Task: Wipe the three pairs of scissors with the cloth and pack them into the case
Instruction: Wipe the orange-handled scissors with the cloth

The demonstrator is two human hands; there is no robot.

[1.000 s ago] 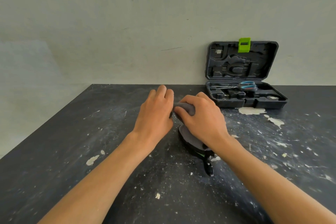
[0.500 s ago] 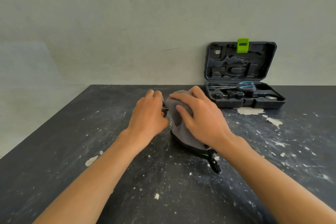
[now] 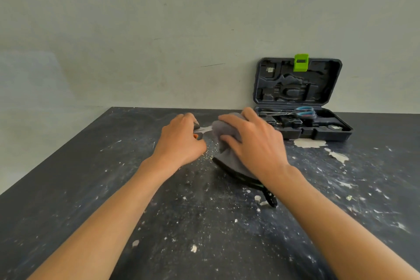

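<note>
The left hand point(image 3: 181, 141) lies on the dark tabletop point(image 3: 91, 188), well to the left of the open case point(image 3: 300, 98). Its fingers are curled down around the handle end of a pair of scissors point(image 3: 202, 130); a bit of orange handle shows under the fingers, and the pale metal blades stick out from the hand toward the case. How much of the handle it grips is hidden by the hand itself.

The right hand point(image 3: 252, 143) sits between the left hand and the case, just beside the left hand. Its fingers are bent over a bunched grey cloth point(image 3: 225, 134) and pinch it; the blade tips run into the cloth there, so they are hidden. The rest of the cloth drapes down toward the person from under the palm, with a dark edge along its near side.

A black handle point(image 3: 271, 199) pokes out from under the right wrist, on the near side of the cloth, well short of the case; what it belongs to cannot be told.

The case stands against the wall point(image 3: 159, 29), its lid upright with a green latch point(image 3: 301, 62) at the top. In its bottom half lies a pair of blue-handled scissors point(image 3: 295, 112), blades pointing left. Pale flecks and paint chips point(image 3: 310, 143) dot the tabletop just in front of the case.
</note>
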